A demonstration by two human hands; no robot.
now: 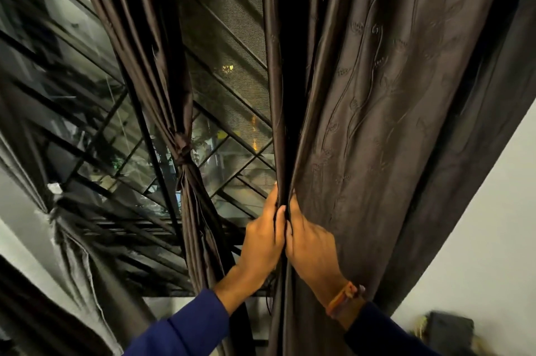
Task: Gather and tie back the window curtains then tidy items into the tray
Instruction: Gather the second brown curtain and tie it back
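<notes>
1. Our left hand (pixel 262 235) and right hand (pixel 311 245) sit side by side, nearly touching, both on the leading edge of the right curtain (pixel 377 123). Fingers on both are curled around the same vertical fold; each hand grips fabric, nothing else in either.
2. Left hand pinches the hem from the window side, right hand from the room side. Thumbs and fingertips meet at the fold. A band (pixel 342 297) is on the right wrist; blue sleeves (pixel 185 323) cover both forearms.
3. Key relation: the bulk of this curtain lies to the right of and above our hands. It's still spread wide toward the wall (pixel 478 239). Right hand is nearer that loose bulk, so we judge it's the one to sweep cloth in while the left holds the edge.
4. Long axis of the curtain: runs up and down, from above the frame to below our wrists. Folds fan out upward from the grip point.
5. Left curtain (pixel 162 80) is well apart to our left, already bunched and cinched by a knotted tie (pixel 182 149) at mid-height. Same vertical axis, tilted a bit in this wide view.
6. Between the two curtains: window grille (pixel 229 112) with mesh, lights outside.
7. Judgement: one curtain done, one in the gathering step. No tie visible for the right one.
8. Tray not in view. A dark blurred object (pixel 451 329) sits at lower right; can't tell what it is.
</notes>
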